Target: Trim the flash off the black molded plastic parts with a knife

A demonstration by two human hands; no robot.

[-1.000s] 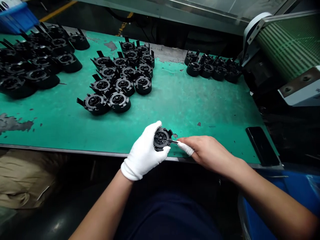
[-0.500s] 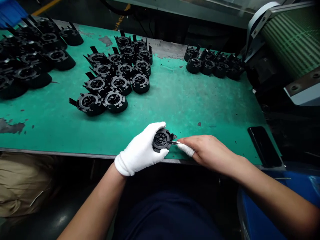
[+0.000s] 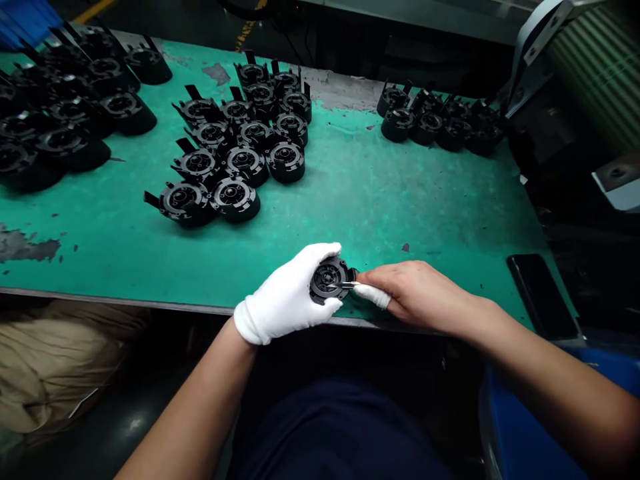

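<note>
In a white glove, my left hand (image 3: 287,293) is wrapped round a round black plastic part (image 3: 327,277) at the table's front edge. The part's ringed face with small holes is turned up toward me. My right hand (image 3: 417,293), bare but for a white cover on the thumb, pinches a slim tool with a thin metal blade (image 3: 345,285), like a small knife. Its tip lies over the face of the part; whether it touches cannot be made out. Most of the tool's handle is hidden in the fingers.
Several similar black parts (image 3: 237,197) stand grouped mid-table, with more at the far left (image 3: 123,110) and back right (image 3: 427,127). A black phone (image 3: 543,295) lies at the right edge. Beside it is a blue bin (image 3: 520,420). A ridged green belt (image 3: 600,73) rises at upper right.
The view has shifted slightly, so the table's contents sit further right. The blade has moved a little over the part's face. Both hands keep their holds.
</note>
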